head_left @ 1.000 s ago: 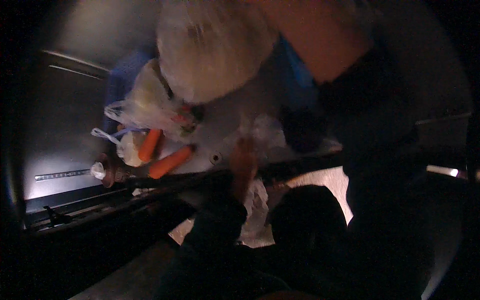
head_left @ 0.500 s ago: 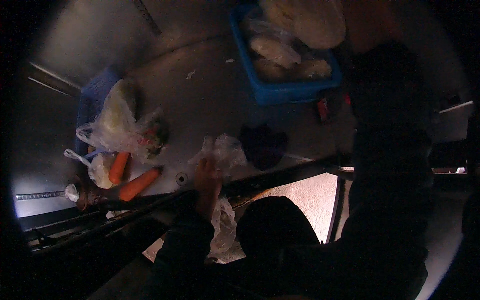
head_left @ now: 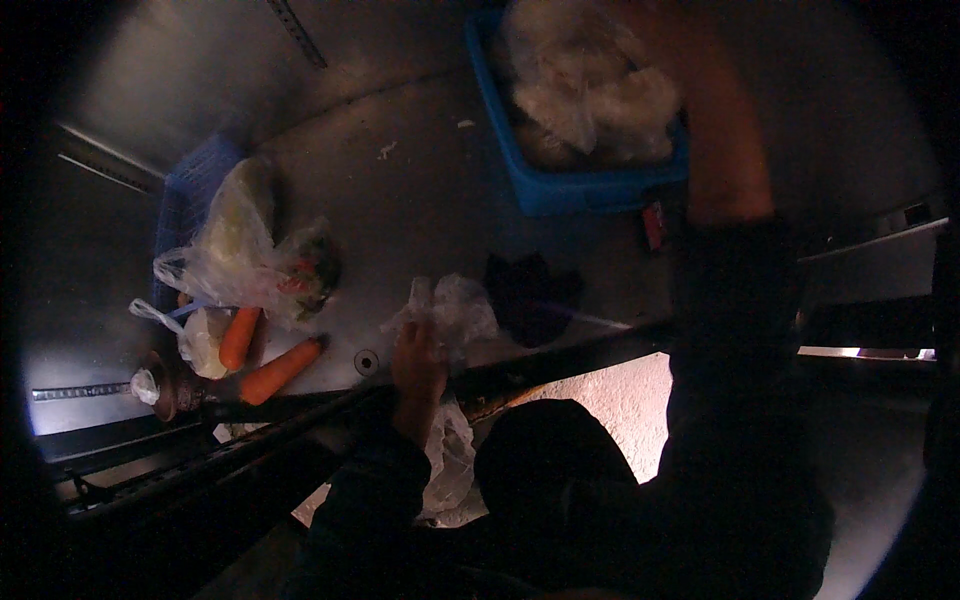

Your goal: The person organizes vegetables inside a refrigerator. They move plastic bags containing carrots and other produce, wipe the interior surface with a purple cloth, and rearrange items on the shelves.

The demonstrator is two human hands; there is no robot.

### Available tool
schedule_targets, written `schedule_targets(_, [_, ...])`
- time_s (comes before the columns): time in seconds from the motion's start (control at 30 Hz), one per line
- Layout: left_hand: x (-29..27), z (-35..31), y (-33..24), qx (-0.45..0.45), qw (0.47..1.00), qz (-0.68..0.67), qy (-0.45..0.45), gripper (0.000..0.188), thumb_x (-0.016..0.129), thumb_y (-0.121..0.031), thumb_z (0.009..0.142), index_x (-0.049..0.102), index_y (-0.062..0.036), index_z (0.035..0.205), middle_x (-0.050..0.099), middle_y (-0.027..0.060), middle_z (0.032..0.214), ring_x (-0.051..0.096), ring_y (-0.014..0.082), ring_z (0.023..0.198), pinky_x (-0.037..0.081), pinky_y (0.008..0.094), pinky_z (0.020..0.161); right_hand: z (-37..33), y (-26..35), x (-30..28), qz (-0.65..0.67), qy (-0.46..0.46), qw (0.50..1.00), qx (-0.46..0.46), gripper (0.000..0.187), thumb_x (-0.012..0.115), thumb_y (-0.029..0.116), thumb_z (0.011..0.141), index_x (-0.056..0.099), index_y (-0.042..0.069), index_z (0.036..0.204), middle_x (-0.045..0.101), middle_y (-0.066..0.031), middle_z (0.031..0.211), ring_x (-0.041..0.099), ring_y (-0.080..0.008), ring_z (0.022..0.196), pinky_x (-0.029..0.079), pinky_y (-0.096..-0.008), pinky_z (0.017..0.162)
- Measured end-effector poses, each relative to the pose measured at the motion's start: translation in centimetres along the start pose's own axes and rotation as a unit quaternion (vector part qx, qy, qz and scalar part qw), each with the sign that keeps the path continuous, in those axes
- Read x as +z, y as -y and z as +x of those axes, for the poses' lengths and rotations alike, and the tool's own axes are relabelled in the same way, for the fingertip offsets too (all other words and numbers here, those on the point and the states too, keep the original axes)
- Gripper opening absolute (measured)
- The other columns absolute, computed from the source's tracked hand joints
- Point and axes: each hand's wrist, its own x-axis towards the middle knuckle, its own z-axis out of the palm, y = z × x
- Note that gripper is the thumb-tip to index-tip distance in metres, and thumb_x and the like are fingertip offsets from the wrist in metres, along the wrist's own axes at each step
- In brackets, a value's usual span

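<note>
My left hand (head_left: 418, 365) is closed on a thin clear plastic bag (head_left: 455, 305) at the near edge of the metal surface; part of the bag hangs below that edge. My right hand (head_left: 665, 25) reaches to the far right, over a blue plastic tub (head_left: 600, 190). Clear plastic bags of pale, lumpy contents (head_left: 590, 90) fill the tub. The right fingers are lost in the dark, so their grip does not show. Between the left hand and the tub sits a dark crumpled bag or cloth (head_left: 533, 300).
At left stand a blue-purple basket (head_left: 195, 185), a clear bag of vegetables (head_left: 240, 220), a smaller tied bag (head_left: 205, 345) and two carrots (head_left: 280, 372). A brown round object (head_left: 175, 385) is at the near left edge. A small red packet (head_left: 653, 226) lies by the tub.
The large pale bag that hung above the tub is now lower, among the others in it. My right forearm has shifted and shows more plainly. My left hand has barely moved.
</note>
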Motion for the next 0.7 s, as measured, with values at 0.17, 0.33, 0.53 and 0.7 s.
schedule_targets(0.17, [-1.0, -1.1, 1.4, -0.005, 0.998, -0.067, -0.011, 0.036, 0.064, -0.010, 0.071, 0.057, -0.0068, 0.106, 0.056, 0.0166, 0.096, 0.056, 0.0373, 0.089, 0.048, 0.0454, 0.070, -10.4, 15.1, -6.6, 0.112, 0.401, 0.889, 0.190, 0.050, 0.058, 0.039, 0.084, 0.053, 0.006, 0.121, 0.061, -0.0208, 0.109, 0.057, -0.0374, 0.103, 0.044, -0.0451, 0.091])
schedule_targets(0.33, [-0.1, 0.7, -0.3, 0.033, 0.999, -0.024, 0.000, 0.040, 0.065, -0.010, 0.070, 0.056, -0.0074, 0.109, 0.055, 0.0164, 0.098, 0.055, 0.0367, 0.088, 0.048, 0.0434, 0.067, -25.9, 17.8, 0.7, 0.049, 0.462, 0.880, 0.105, 0.061, 0.058, 0.038, 0.085, 0.039, 0.014, 0.137, 0.032, -0.0179, 0.144, 0.029, -0.0369, 0.132, 0.027, -0.0547, 0.105])
schedule_targets(0.53, [0.9, -0.8, 1.3, -0.061, 0.995, -0.070, 0.043, 0.040, 0.066, -0.014, 0.072, 0.055, -0.0073, 0.109, 0.054, 0.0160, 0.100, 0.055, 0.0357, 0.087, 0.048, 0.0421, 0.067, -26.0, 16.6, 8.3, 0.149, 0.341, 0.928, 0.004, 0.062, 0.062, 0.027, 0.084, 0.036, 0.018, 0.140, 0.028, -0.0162, 0.146, 0.025, -0.0377, 0.134, 0.022, -0.0528, 0.108])
schedule_targets(0.7, [-1.0, -0.5, 0.2, -0.064, 0.990, 0.003, 0.125, 0.035, 0.063, -0.013, 0.076, 0.055, -0.0054, 0.109, 0.055, 0.0162, 0.101, 0.055, 0.0351, 0.087, 0.047, 0.0430, 0.073, -17.7, 19.9, 17.7, 0.123, 0.269, 0.944, 0.145, 0.064, 0.057, 0.029, 0.087, 0.029, 0.010, 0.142, 0.029, -0.0173, 0.146, 0.027, -0.0375, 0.133, 0.024, -0.0518, 0.107])
